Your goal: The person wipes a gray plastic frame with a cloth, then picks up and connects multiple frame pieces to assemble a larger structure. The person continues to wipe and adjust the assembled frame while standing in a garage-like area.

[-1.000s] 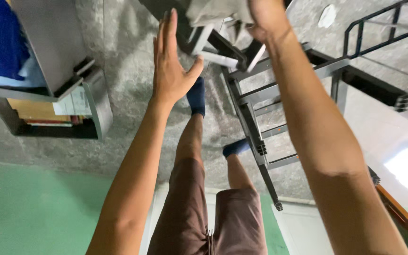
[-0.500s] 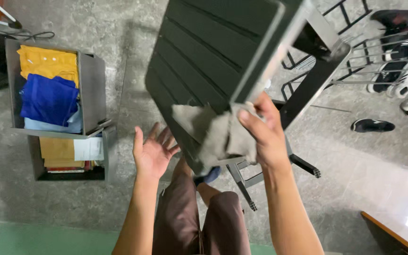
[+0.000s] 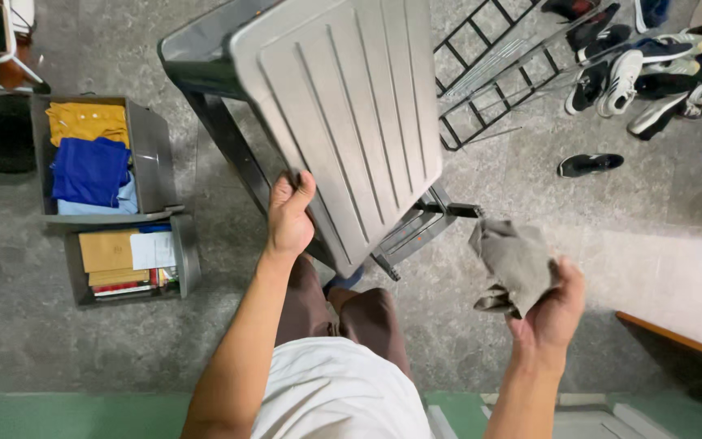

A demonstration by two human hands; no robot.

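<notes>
My left hand (image 3: 289,218) grips the near edge of a grey ribbed plastic panel (image 3: 351,106), the top of a dark-framed rack that stands in front of me. My right hand (image 3: 552,313) is out to the right, clear of the panel, and holds a crumpled grey cloth (image 3: 513,262) over the stone floor. My brown trousers and white shirt show below the panel.
A grey bin (image 3: 153,154) of folded yellow and blue clothes sits at the left, with a second bin (image 3: 182,262) of papers and books beside it. A black wire rack (image 3: 489,73) and several shoes (image 3: 635,73) lie at the upper right. A wooden edge (image 3: 676,337) runs at right.
My right hand has come off the panel and swung down to the right with the cloth. My left hand, open before, now grips the panel's edge. The view has tilted further down.
</notes>
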